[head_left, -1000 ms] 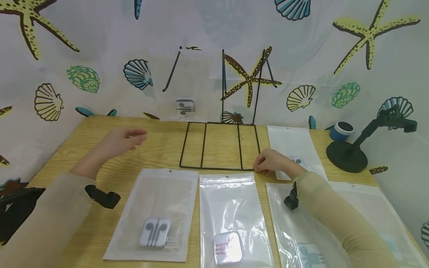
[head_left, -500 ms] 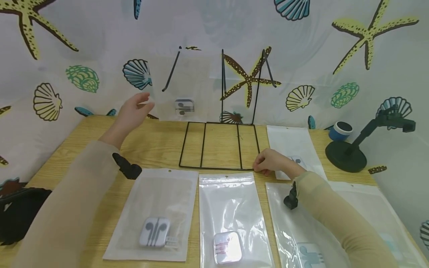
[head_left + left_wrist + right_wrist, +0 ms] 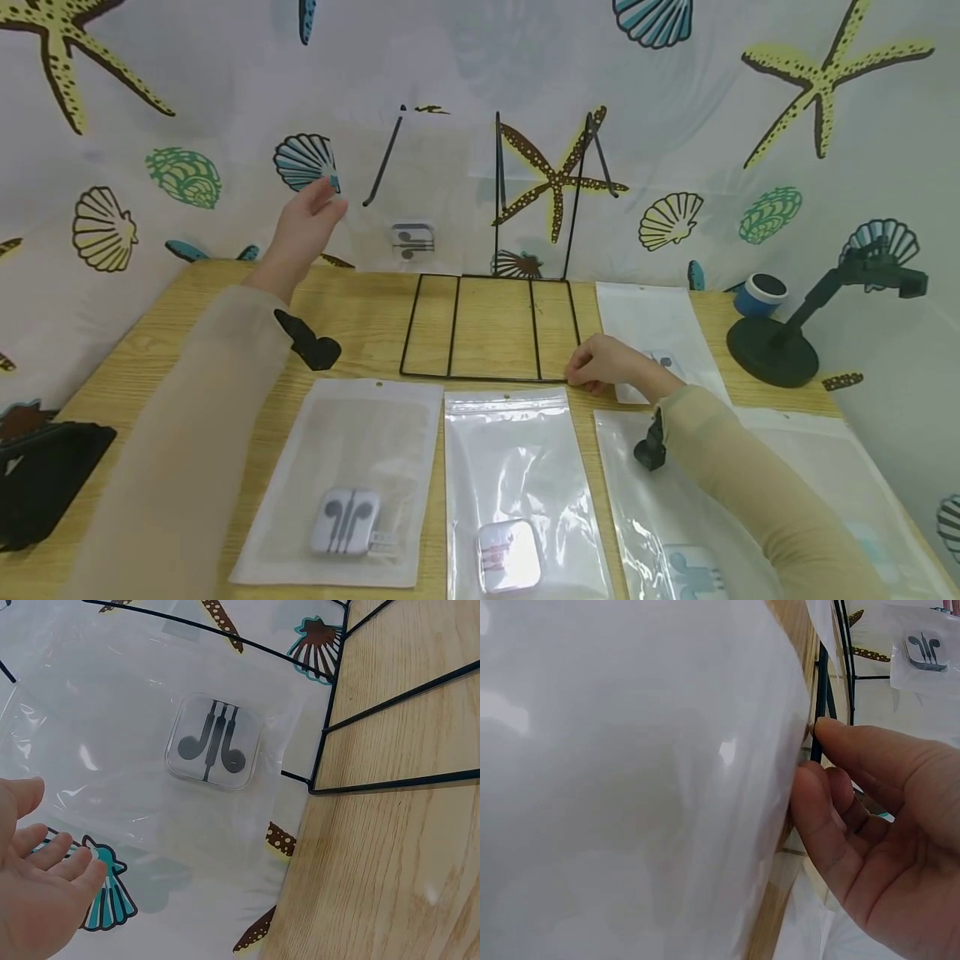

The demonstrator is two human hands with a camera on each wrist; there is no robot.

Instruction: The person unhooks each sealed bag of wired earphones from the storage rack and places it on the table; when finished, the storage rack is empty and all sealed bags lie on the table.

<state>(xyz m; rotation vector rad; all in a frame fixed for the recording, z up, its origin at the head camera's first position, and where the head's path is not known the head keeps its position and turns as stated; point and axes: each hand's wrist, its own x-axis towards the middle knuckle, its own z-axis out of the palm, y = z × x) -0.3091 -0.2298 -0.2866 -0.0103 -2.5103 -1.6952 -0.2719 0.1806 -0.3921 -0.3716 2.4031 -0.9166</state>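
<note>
A black wire rack [image 3: 493, 381] stands on the table, its base flat and its upright part with hooks against the curtain. At the base's front right corner my right hand [image 3: 606, 364] pinches the wire; thumb and finger close on it in the right wrist view. From the rack's left hook hangs a clear bag [image 3: 442, 179] with boxed earphones [image 3: 215, 742] low in it. My left hand [image 3: 303, 225] is raised just left of that bag, holding nothing. Its fingers are loosely spread in the left wrist view; I cannot tell if they touch the bag's edge.
Bags with boxed earphones lie in front: a frosted one [image 3: 390, 467], a glossy one [image 3: 504, 450] and others at right [image 3: 626, 467]. A white bag [image 3: 645, 312] lies beside the rack. A black stand [image 3: 776, 354] and a blue jar [image 3: 757, 298] are at back right.
My left hand has risen from above the table at left, up and to the right, to beside the hanging bag. My right hand keeps its pinch on the rack's corner.
</note>
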